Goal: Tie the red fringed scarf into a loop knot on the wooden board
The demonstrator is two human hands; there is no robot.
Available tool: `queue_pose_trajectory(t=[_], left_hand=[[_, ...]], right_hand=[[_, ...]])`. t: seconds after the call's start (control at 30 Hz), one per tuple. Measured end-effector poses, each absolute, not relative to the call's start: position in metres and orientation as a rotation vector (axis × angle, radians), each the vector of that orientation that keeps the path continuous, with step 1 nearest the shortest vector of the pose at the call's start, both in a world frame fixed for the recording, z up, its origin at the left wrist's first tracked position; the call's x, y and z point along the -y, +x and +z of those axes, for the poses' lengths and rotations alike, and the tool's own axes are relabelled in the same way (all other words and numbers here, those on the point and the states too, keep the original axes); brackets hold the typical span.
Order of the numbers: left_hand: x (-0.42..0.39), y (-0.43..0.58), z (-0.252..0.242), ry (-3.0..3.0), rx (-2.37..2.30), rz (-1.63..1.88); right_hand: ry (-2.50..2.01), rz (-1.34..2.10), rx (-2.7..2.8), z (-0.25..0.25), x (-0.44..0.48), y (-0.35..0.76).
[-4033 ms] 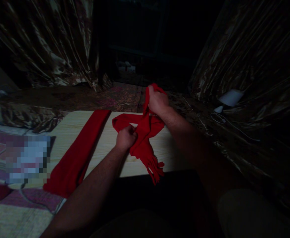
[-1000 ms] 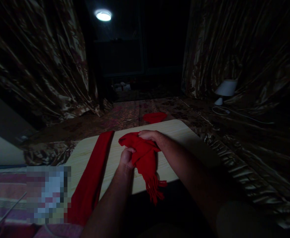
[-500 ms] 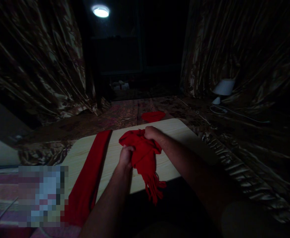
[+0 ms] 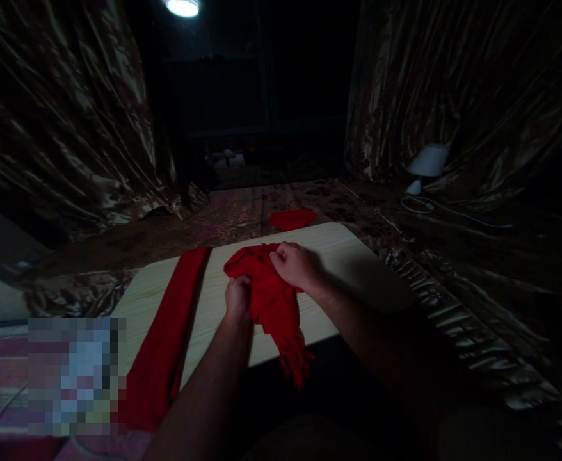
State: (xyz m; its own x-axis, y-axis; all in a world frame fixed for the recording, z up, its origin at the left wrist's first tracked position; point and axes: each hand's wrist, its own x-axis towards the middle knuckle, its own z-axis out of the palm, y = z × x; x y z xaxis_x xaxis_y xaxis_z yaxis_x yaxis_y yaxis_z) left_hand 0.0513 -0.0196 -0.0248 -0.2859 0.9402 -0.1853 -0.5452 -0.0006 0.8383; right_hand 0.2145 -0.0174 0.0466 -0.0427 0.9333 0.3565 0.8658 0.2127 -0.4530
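Observation:
A bunched red scarf [image 4: 274,301] with a fringed end lies on a pale wooden board [image 4: 348,256], its fringe hanging over the near edge. My left hand [image 4: 237,296] is closed on the scarf's left side. My right hand [image 4: 291,264] rests on top of the bundle, fingers curled and pinching the cloth. A second red scarf [image 4: 170,333] lies flat and straight along the board's left part, running off the near edge.
A small red cloth [image 4: 291,219] lies on the patterned floor beyond the board. A white lamp [image 4: 425,165] with a cord stands at the right by shiny dark curtains [image 4: 477,96]. A striped rug [image 4: 2,378] is at the left. A ceiling light [image 4: 182,8] glows above.
Four seconds ago my right hand held the scarf's end raised; now the scarf is gathered into a bundle. In the last second my right hand shifted left over the top of it.

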Motion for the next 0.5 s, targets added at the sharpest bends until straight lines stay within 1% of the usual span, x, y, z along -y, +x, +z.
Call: queue_pose_trajectory(t=[0.2, 0.37, 0.43, 0.5], left_hand=[[0.021, 0.050, -0.023, 0.480, -0.936, 1.535], [0.025, 0.055, -0.016, 0.524, -0.831, 1.485], [0.026, 0.056, -0.014, 0.520, -0.807, 1.479], [0.027, 0.057, -0.013, 0.518, -0.787, 1.474]], right_hand=[[-1.949, 0.348, 2.116, 0.045, 0.075, 0.233], [-1.867, 0.579, 1.977, 0.026, 0.089, 0.244], [-1.824, 0.520, 1.859, 0.021, 0.083, 0.244], [-1.741, 0.390, 1.795, 0.021, 0.070, 0.244]])
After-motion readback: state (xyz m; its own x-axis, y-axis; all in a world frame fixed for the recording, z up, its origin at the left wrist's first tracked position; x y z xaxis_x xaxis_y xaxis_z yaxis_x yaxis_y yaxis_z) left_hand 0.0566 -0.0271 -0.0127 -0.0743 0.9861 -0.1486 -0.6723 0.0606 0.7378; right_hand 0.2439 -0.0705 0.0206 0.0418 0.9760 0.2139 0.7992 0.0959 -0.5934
